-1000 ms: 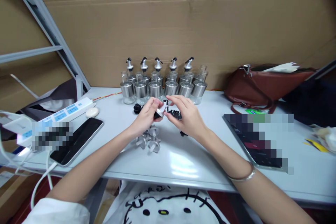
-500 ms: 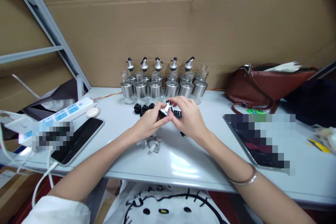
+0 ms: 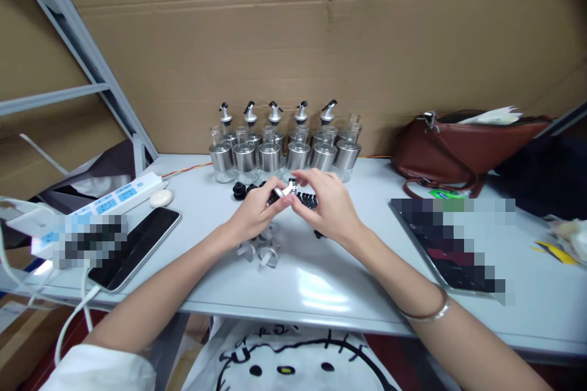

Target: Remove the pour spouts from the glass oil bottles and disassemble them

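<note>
My left hand (image 3: 251, 212) is closed on a silver-and-black pour spout (image 3: 288, 190), tilted so that its tip points right. The thumb and fingers of my right hand (image 3: 329, 204) pinch around the tip, by its small black flap. Below my left hand lie several silver spout bodies (image 3: 268, 256). Black ribbed stoppers (image 3: 239, 190) lie behind it, and a row of small black parts (image 3: 307, 200) is partly covered by my right hand. Glass bottles with steel sleeves (image 3: 298, 156) stand in two rows beyond; several back ones carry fitted spouts.
On the left are a power strip (image 3: 107, 201), a round white case (image 3: 161, 198) and a phone (image 3: 137, 247) with cables. A tablet (image 3: 444, 250) and a brown leather bag (image 3: 463, 146) lie on the right. Cardboard (image 3: 275, 43) walls the back of the table.
The pour spout has tipped over further and shifted slightly left between my hands. Both hands stay close together, and the view has moved a little.
</note>
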A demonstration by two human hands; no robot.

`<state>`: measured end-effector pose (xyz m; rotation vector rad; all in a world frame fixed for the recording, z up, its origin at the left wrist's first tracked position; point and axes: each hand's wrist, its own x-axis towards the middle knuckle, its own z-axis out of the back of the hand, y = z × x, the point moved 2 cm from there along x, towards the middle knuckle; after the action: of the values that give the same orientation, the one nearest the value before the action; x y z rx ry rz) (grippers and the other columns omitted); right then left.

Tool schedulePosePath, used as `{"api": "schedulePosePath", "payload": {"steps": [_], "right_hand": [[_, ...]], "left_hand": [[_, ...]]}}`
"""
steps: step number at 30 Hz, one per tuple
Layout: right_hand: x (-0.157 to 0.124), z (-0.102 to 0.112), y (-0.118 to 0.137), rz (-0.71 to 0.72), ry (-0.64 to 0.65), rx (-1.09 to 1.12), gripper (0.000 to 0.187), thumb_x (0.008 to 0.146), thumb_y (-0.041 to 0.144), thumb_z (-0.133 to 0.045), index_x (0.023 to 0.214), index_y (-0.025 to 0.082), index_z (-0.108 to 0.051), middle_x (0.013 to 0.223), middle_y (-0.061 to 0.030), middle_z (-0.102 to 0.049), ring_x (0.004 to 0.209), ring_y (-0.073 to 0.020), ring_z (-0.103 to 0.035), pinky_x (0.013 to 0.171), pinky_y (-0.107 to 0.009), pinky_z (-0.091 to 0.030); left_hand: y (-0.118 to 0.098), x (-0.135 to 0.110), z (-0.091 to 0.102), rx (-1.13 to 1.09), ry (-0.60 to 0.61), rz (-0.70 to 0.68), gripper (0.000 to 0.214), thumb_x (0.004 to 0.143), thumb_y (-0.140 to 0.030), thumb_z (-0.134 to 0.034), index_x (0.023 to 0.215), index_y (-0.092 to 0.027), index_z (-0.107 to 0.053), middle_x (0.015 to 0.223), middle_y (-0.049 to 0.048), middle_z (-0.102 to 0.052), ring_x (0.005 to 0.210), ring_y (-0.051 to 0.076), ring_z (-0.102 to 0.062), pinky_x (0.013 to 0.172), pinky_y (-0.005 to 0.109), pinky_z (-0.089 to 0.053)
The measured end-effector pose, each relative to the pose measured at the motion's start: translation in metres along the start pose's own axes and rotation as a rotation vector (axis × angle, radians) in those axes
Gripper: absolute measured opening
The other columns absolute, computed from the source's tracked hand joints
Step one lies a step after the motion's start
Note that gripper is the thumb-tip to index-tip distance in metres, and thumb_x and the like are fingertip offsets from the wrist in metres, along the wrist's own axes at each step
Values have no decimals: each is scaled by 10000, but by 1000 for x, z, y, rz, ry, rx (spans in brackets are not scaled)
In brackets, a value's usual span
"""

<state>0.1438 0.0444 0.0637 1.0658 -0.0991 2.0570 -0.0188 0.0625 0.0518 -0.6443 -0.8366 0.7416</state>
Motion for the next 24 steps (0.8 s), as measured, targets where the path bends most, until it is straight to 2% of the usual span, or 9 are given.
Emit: {"api": "schedulePosePath", "payload": {"steps": [4,9,16,22,24], "right_hand": [[-1,-1,-1,61,-29,-89,260,920,373,-450,1017,171,-582,857,-81,-674,803,-220,-613,779,-349,-385],[-2,-3,2,190,-88,-268,349,985,359,-319,959,139,-588,790,-92,-669,728,-212,-575,775,-347,-358],[-2,1,2,300,-133,-326,406,997,305,-246,862,142,-593,670,-61,-610,636,-197,-513,747,-351,-332],[-1,2,-1,312,-152,-322,507,1000,362,-199,698,185,-565,596,-38,-584,548,-161,-483,718,-343,-342],[-1,3,-4,207,-213,-198,537,1007,350,-147,658,199,-526,556,-21,-566,510,-147,-472,678,-330,-358]], "left_hand": [[-2,-1,-2,-56,27,-4,432,859,-611,-441,913,-189,-512,648,-23,-531,578,123,-454,581,233,-339],[-9,-2,-4,-40,76,27,404,826,-591,-501,873,-190,-486,584,-35,-518,538,119,-448,546,229,-314],[-17,-6,-8,-75,134,67,382,846,-564,-468,880,-185,-500,583,-27,-535,529,119,-452,542,228,-336],[-17,-9,-11,-92,167,46,403,889,-550,-414,956,-170,-533,618,-11,-562,540,123,-476,546,233,-352],[-18,-9,-13,-24,206,-23,379,887,-534,-445,956,-173,-535,686,1,-581,580,126,-500,573,238,-375]]}}
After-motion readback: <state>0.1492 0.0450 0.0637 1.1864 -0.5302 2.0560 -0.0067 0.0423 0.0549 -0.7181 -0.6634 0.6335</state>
